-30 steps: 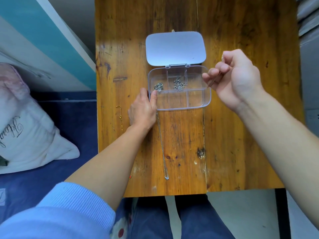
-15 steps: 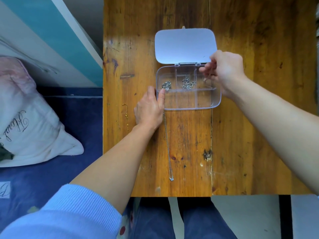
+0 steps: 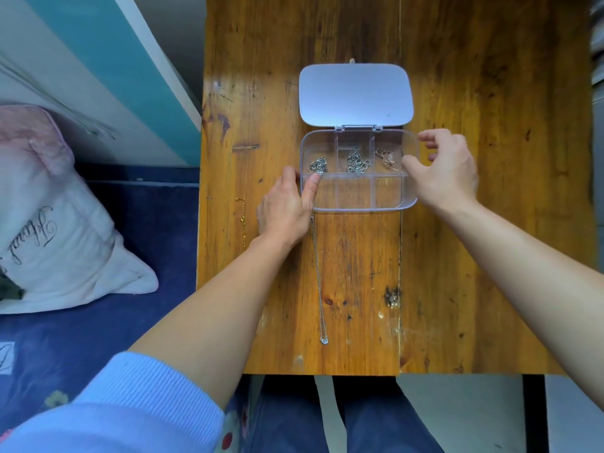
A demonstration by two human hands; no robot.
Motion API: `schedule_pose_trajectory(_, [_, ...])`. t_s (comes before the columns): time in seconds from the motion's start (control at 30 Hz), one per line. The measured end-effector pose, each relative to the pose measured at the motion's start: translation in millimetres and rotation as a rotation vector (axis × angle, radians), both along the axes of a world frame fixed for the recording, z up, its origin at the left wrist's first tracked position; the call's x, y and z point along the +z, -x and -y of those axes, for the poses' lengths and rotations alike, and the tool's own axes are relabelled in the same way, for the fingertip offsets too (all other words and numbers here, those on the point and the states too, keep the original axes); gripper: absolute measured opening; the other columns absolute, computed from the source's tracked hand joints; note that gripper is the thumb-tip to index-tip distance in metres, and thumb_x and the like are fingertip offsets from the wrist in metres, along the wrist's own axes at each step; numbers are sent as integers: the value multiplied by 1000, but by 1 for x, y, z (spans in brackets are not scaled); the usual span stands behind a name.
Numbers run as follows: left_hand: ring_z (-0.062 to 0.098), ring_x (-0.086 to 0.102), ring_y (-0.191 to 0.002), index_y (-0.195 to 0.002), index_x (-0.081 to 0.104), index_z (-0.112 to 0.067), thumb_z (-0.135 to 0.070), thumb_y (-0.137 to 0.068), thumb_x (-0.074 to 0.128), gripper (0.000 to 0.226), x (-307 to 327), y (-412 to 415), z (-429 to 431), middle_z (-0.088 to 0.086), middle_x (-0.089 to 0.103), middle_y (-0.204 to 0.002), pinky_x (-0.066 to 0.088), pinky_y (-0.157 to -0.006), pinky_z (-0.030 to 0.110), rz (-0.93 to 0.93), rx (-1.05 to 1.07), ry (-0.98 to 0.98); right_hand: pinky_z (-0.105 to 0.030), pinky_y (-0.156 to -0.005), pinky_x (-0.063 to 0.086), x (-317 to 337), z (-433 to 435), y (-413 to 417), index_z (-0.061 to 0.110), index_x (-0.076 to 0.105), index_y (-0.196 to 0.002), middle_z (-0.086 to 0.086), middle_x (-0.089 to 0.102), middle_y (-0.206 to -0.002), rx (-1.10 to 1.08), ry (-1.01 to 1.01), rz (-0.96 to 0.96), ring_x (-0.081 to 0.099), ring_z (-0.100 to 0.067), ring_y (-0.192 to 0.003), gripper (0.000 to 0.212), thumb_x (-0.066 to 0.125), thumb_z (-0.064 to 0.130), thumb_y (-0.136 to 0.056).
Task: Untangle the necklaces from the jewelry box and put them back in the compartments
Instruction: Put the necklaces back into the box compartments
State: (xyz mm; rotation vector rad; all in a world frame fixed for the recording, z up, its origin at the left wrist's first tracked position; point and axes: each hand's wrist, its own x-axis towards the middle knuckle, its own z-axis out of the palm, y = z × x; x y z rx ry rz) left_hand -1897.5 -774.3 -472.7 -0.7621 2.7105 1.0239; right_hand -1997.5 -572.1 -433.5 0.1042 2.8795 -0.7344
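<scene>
A clear plastic jewelry box (image 3: 356, 209) with several compartments stands open on the wooden table, its lid (image 3: 356, 94) laid back. The three far compartments each hold a bunched chain: a silver one (image 3: 318, 165) at left, a silver one (image 3: 357, 162) in the middle, a rose-gold one (image 3: 387, 157) at right. My left hand (image 3: 286, 207) presses on the box's left front corner, index finger on the divider. My right hand (image 3: 443, 171) hovers at the box's right end, fingers spread and holding nothing. A long silver necklace (image 3: 317, 276) lies straight on the table toward me. A gold chain (image 3: 243, 220) lies left of my left hand.
The table's near edge (image 3: 359, 374) is close to my legs. A white pillow (image 3: 49, 230) lies on a blue bed to the left. A teal and white wall panel (image 3: 108, 60) runs along the table's left side.
My right hand lowered the rose-gold chain into the far right compartment, let go of it and drew back to the box's right end. The left hand stayed on the box.
</scene>
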Motion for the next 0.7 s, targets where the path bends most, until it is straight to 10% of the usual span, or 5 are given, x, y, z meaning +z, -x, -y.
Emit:
schedule_pose_trajectory(0.3, [31,62,-84,-73,57,-21,-73,-70,64,52,19,-63,-15,4,70,-83,40,-67,34,292,-3,43,-52,-91,51,-18,-7,-25,13,65,-117,-8,70,-108,-118,335,160,66,-29,-101,31,53,30,-94])
schedule_pose_trajectory(0.63, [29,51,-76,-86,61,-14,-25,-83,65,12,17,-72,-28,4,63,-86,38,-66,33,499,-167,80,-40,-71,60,-15,-16,-19,36,67,-87,12,68,-86,-89,487,254,69,-25,-94,12,62,25,-89])
schedule_pose_trajectory(0.7, [28,50,-74,-86,61,-14,-28,-81,68,16,19,-71,-28,2,59,-82,38,-65,33,493,-193,88,-47,-80,58,-17,-17,-18,32,65,-105,7,66,-90,-56,426,245,67,-24,-91,21,65,25,-85])
